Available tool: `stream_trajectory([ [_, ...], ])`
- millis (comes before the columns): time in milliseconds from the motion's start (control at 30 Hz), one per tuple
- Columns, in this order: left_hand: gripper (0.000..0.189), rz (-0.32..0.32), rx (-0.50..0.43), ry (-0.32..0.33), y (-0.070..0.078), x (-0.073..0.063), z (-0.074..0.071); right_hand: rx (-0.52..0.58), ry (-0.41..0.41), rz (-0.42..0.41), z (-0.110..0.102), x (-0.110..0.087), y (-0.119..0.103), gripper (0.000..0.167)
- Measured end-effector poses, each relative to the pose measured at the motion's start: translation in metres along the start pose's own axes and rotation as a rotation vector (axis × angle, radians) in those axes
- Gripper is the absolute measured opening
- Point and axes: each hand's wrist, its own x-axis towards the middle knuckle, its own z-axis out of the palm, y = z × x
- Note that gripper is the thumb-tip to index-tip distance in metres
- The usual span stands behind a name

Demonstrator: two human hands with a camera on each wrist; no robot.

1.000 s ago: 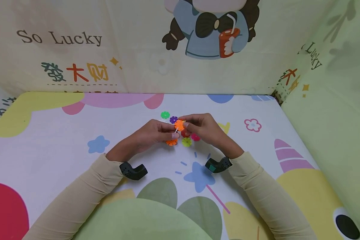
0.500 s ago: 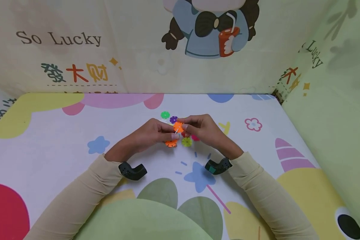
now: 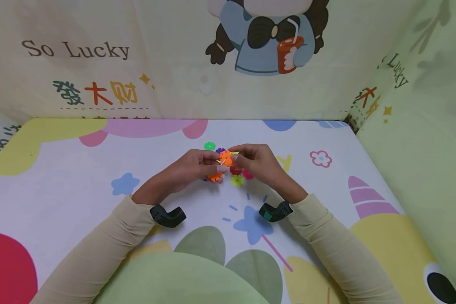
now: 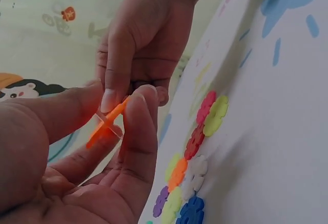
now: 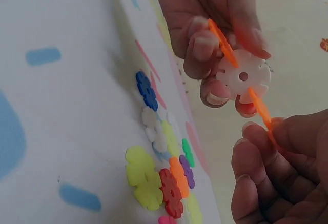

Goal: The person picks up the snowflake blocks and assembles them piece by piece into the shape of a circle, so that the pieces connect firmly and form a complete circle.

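Upper orange disc (image 3: 226, 158), head view: shifted slightly toward the far table edge since the preceding frame; lying between both hands, pinched by the right.
Lower orange disc (image 3: 214, 177), head view: shifted the same way; partly hidden by the left thumb.
Red disc (image 3: 235, 169), head view: less covered than before; resting on the table (image 3: 68, 185) near the pink disc (image 3: 248, 174) and yellow-green disc (image 3: 237, 180).
Green disc (image 3: 210, 146), head view: on the table, beside the partly hidden purple disc (image 3: 220, 150).
Left hand (image 3: 186, 169), head view: turned inward, thumb toward the wearer.
Right hand (image 3: 258, 162), head view: facing the left, fingertips at the upper orange disc.
Sleeves (image 3: 99, 249), head view: beige, with a black device (image 3: 168, 215) at each wrist.
Left hand, left wrist view: gripping the white disc between thumb and fingers, the disc edge-on and crossed by tilted orange.
Blue disc (image 4: 191, 211), left wrist view: on the table, at the near end of a loose cluster.
White disc (image 5: 253, 70), right wrist view: held above the table, an orange disc slotted into either side.
Right hand, right wrist view: pinching the lower-seen orange disc between thumb and fingers.
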Motion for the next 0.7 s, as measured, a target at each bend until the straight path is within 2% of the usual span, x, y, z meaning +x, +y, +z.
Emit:
stream_trajectory([
  [167,0.039,-0.040,-0.080,-0.020,0.000,0.000,0.000,-0.014,0.023,0.023,0.001,0.000,0.000,0.024],
  [367,0.040,-0.118,-0.082,0.071,0.002,0.001,0.002,-0.025,0.026,0.018,0.000,0.001,0.005,0.024],
  [500,0.038,-0.133,-0.066,0.104,0.002,0.002,0.002,-0.112,0.009,0.035,-0.002,0.003,0.011,0.023],
  [700,0.034,-0.114,-0.082,0.086,0.002,0.001,0.002,-0.290,-0.035,0.034,-0.003,0.006,0.019,0.022],
])
